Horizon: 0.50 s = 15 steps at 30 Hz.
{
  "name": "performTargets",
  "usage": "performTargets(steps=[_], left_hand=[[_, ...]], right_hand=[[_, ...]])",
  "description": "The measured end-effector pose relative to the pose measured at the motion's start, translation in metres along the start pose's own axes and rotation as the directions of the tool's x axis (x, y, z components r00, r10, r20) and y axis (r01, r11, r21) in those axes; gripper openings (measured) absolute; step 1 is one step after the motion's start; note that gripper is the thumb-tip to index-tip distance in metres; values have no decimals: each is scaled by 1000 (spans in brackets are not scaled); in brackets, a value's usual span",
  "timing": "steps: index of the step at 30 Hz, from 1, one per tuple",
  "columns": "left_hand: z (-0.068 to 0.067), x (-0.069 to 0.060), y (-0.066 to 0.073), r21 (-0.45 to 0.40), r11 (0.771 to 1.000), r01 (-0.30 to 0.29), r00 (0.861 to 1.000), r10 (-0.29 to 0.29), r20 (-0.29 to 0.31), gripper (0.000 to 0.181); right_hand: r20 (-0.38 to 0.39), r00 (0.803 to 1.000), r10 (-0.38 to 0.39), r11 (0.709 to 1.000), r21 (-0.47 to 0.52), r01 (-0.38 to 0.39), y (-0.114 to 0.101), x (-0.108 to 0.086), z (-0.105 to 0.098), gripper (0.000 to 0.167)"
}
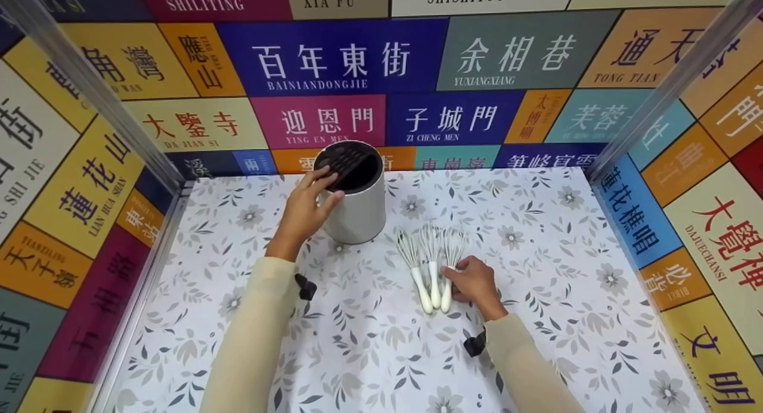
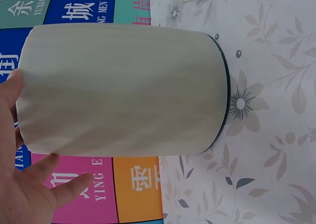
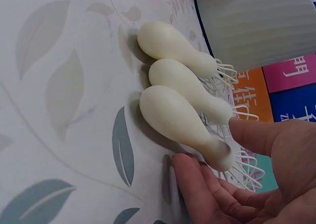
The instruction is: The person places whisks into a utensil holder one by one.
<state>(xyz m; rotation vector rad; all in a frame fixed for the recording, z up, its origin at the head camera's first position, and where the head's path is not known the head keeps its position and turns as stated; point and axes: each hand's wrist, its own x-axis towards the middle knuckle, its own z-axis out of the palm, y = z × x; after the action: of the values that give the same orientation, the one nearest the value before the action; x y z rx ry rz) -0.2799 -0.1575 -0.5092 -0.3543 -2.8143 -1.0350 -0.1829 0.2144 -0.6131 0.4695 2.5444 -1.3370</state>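
Right grip: bare hand, thumb and fingers part-curled astride the neck of the rightmost whisk (whether it is clasped, cannot tell). Left grip: fingers spread at the container's rim. Two further whisks, white-handled, alongside the first. Container: pale, cylindrical, upright; black slotted piece at its mouth. Tabletop: white, floral. Behind: coloured lettered wall.
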Motion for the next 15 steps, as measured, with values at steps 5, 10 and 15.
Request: performTargets(steps=[5, 10, 15], left_hand=[[-1, 0, 0, -4, 1000, 11, 1000, -11, 0, 59], [0, 0, 1, -18, 1000, 16, 1000, -16, -8, 58], [2, -1, -1, -20, 999, -32, 999, 31, -31, 55]], right_hand=[[31, 998, 53, 994, 96, -56, 1, 3, 1, 42], [72, 993, 91, 980, 168, -102, 2, 4, 1, 39], [117, 984, 131, 954, 254, -157, 2, 3, -2, 36]])
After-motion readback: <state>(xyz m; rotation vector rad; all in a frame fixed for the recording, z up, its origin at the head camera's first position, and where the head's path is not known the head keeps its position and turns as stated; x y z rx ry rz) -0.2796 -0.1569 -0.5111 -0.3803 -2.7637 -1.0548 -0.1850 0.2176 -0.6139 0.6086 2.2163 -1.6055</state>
